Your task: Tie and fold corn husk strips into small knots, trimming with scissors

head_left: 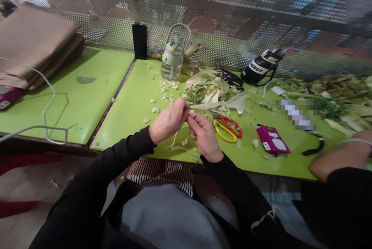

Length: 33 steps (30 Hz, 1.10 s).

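- Left hand (171, 119): fingertips are pinching one end of a pale husk strip (203, 106), which is trailing rightward over the worktop (124, 113);
- right hand (203, 136): thumb and finger are closing together just beside; what they are gripping is hidden;
- scissors (232, 121), red-and-yellow handles: are lying right of the hands;
- husk heap (213, 88): is spreading beyond them;
- water bottle (172, 61): is standing farther back;
- purple socket block (273, 140): is lying farther right

**Bright Above, Dim Below**

We've got soft light across the green surface (132, 109), white glare upper left, the cable (54, 94) throwing a thin shadow, pixelated patches right, blur behind the mesh screen (221, 34), edges stretching.
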Each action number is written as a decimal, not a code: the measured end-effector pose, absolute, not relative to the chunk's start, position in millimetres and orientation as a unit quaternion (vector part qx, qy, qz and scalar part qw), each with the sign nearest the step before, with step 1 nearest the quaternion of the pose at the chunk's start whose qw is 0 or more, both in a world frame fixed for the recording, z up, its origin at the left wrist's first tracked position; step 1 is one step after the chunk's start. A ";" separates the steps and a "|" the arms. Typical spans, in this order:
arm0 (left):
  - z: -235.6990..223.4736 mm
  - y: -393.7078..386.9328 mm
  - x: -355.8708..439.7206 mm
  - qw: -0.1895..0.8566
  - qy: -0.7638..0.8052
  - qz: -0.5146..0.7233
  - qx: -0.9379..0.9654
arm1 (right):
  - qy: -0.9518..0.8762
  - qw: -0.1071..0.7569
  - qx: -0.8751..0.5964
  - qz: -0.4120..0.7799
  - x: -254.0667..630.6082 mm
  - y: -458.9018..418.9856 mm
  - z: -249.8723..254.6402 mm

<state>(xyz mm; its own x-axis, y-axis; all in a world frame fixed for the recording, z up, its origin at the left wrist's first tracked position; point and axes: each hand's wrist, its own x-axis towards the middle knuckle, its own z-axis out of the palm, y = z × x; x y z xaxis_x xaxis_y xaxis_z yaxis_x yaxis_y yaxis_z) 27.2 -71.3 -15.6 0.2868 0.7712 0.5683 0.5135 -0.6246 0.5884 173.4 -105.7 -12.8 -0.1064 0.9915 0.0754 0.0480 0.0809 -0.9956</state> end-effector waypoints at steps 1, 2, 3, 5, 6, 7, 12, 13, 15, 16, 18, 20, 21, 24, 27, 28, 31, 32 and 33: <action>-16.5 -71.7 27.6 0.143 0.411 0.432 0.790 | -0.592 0.471 -0.471 0.454 174.1 -107.0 -13.2; -17.5 -72.3 28.0 0.136 0.413 0.429 0.792 | -0.626 0.461 -0.475 0.412 174.8 -108.6 -13.5; -18.6 -72.6 28.4 0.128 0.415 0.426 0.794 | -0.659 0.448 -0.478 0.369 175.3 -110.3 -14.1; -20.9 -72.8 29.5 0.111 0.415 0.419 0.800 | -0.716 0.420 -0.478 0.288 175.8 -114.5 -16.6; -22.2 -72.4 29.9 0.102 0.414 0.414 0.804 | -0.733 0.409 -0.477 0.260 175.9 -116.7 -18.2; -23.4 -72.0 30.0 0.093 0.413 0.410 0.808 | -0.749 0.399 -0.475 0.233 176.4 -118.7 -19.4; -22.8 -72.9 22.0 0.098 0.359 0.377 0.848 | -0.838 0.326 -0.435 0.050 194.0 -116.0 3.7; -19.9 -74.8 18.9 0.124 0.329 0.361 0.864 | -0.847 0.315 -0.426 0.044 201.3 -111.2 15.0; -11.4 -79.7 13.8 0.205 0.270 0.345 0.875 | -0.872 0.289 -0.389 0.067 216.1 -98.6 37.4; -6.7 -82.2 12.3 0.263 0.243 0.347 0.867 | -0.881 0.263 -0.375 0.118 221.8 -92.2 45.6; 0.8 -85.9 12.8 0.378 0.207 0.362 0.827 | -0.856 0.262 -0.374 0.244 226.1 -82.8 50.0; 3.1 -85.9 17.6 0.456 0.218 0.413 0.757 | -0.759 0.333 -0.403 0.387 219.0 -80.5 36.2; 2.2 -84.3 21.0 0.460 0.239 0.442 0.732 | -0.686 0.375 -0.429 0.452 212.3 -82.1 24.2; -5.6 -76.3 30.7 0.323 0.365 0.467 0.738 | -0.637 0.418 -0.450 0.467 189.9 -92.7 -12.7; -12.5 -72.5 33.3 0.147 0.458 0.386 0.787 | -0.625 0.456 -0.466 0.430 179.1 -98.1 -21.0; -13.4 -73.2 32.3 0.106 0.462 0.359 0.804 | -0.636 0.466 -0.476 0.391 179.5 -96.3 -16.0; -10.7 -77.7 25.1 0.086 0.410 0.312 0.853 | -0.717 0.429 -0.481 0.265 189.6 -82.2 8.3; -8.5 -78.8 22.0 0.120 0.388 0.308 0.860 | -0.749 0.395 -0.463 0.260 194.3 -76.7 16.1; -6.0 -79.5 18.8 0.172 0.375 0.312 0.856 | -0.773 0.363 -0.448 0.264 198.8 -71.7 22.6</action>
